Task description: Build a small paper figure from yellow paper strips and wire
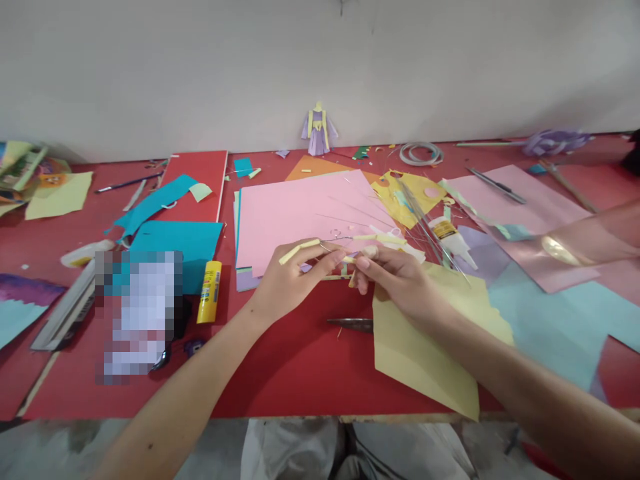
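Above the front middle of the table, both my hands pinch a thin wire frame (336, 239) partly wrapped in pale yellow paper, one wrapped arm of which crosses the back of my left hand. My left hand (286, 280) is closed, thumb and forefinger on the frame. Facing it, my right hand (407, 279) is closed too, its fingertips on a short yellow-wrapped part. Exactly what lies between the fingertips is partly hidden. Below my hands, a dark pointed metal tool (350, 325) sticks out from under a pale yellow sheet (425, 347). Stacked pink paper (300, 207) lies behind.
A small purple-and-yellow paper doll (319, 130) stands against the wall. To the left are a yellow glue stick (209, 292) and a metal ruler (65, 313). A white glue bottle (450, 239) lies right. Another person's forearm (595, 237) reaches in from the right.
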A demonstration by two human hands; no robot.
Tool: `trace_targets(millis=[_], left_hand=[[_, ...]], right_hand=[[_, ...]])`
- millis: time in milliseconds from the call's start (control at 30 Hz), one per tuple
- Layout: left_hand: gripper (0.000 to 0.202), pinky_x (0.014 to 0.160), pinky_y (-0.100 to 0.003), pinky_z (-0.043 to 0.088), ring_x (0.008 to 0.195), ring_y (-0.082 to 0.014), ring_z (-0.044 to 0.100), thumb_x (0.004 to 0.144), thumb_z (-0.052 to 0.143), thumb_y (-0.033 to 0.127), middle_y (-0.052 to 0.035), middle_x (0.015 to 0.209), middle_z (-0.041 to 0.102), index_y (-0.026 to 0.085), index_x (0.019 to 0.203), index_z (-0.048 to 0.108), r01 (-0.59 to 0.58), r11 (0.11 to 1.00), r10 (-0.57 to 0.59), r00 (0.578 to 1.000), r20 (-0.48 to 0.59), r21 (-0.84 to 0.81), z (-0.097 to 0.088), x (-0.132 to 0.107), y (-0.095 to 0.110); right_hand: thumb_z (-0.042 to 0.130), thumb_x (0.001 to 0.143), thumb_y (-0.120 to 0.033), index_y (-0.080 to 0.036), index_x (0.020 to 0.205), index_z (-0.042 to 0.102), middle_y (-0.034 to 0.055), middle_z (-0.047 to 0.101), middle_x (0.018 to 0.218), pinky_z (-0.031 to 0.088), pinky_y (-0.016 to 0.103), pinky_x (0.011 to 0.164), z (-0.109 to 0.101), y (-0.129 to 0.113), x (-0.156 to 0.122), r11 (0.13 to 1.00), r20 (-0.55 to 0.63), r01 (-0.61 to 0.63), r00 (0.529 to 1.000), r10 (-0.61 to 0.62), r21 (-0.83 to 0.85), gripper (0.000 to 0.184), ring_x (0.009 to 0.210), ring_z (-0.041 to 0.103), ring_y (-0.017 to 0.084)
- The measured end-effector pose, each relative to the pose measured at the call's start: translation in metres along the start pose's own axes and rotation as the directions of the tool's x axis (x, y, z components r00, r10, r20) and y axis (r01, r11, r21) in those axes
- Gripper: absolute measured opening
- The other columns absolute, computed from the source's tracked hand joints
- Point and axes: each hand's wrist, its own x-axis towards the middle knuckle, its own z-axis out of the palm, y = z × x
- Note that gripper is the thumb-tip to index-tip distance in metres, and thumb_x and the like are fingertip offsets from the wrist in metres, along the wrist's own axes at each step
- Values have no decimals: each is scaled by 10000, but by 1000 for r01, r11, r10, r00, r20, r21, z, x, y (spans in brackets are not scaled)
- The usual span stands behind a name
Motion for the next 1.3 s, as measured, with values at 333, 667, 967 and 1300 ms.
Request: trace_targets(millis=[333, 667, 967, 1300], left_hand=[[250, 651, -188, 530, 713, -95, 618, 912, 591, 401, -19, 796, 684, 202, 928, 743, 150, 952, -125, 986, 110, -266, -1, 1, -4], [204, 623, -200, 585, 693, -113, 661, 868, 651, 359, -22, 723, 683, 178, 843, 742, 148, 916, -136, 989, 58, -373, 4, 2, -8], [175, 718, -247, 564, 755, -131, 683, 926, 589, 283, -32, 825, 739, 187, 937, 736, -165, 984, 166, 986, -14, 60, 5, -1, -7], [114, 718, -250, 546, 771, -128, 682, 919, 604, 229, -22, 838, 745, 179, 884, 700, -323, 920, 345, 936, -72, 220, 11, -3, -7]], right_hand=[[479, 964, -444, -187, 646, 599, -15, 609, 583, 402, 243, 595, 1, 0, -1, 995, 11, 67, 998, -67, -70, 426, 569, 530, 97], [527, 939, -423, -188, 773, 613, -6, 614, 646, 433, 236, 565, 6, -2, -6, 997, 11, 74, 997, -74, 16, 301, 595, 571, 110], [522, 943, -375, -202, 786, 620, 6, 653, 659, 467, 274, 627, 7, 6, -9, 962, -60, 119, 989, -138, -244, 252, 609, 606, 135], [563, 886, -270, -210, 851, 644, 4, 675, 691, 473, 258, 597, 10, 10, -10, 912, -90, 215, 961, -261, -348, 107, 605, 603, 140]])
